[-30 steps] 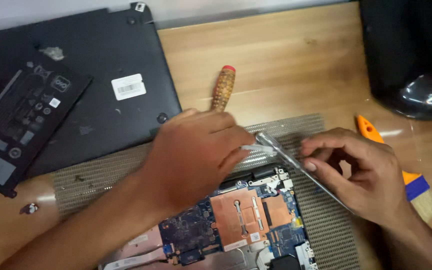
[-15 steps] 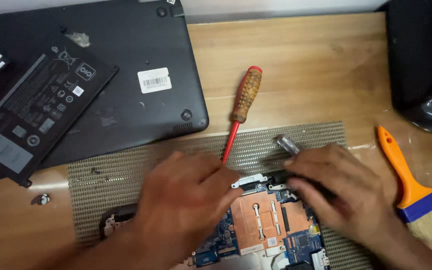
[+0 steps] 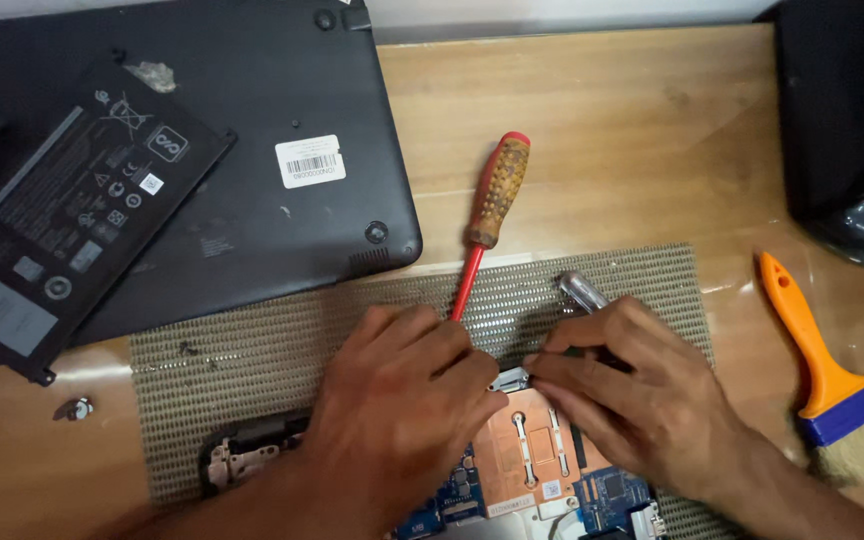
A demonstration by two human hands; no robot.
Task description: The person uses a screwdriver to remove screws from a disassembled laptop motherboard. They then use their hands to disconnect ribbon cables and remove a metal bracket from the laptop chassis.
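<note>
Head view: left hand (image 3: 402,400) lies flat, fingers together, on the opened laptop chassis (image 3: 252,450); right hand (image 3: 642,400) pinches a metal tool (image 3: 580,290) over its copper heat plate (image 3: 527,450).

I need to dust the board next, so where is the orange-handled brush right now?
In the head view the brush lies on the wooden table at the far right, just off the mat, beside the right hand.
</note>
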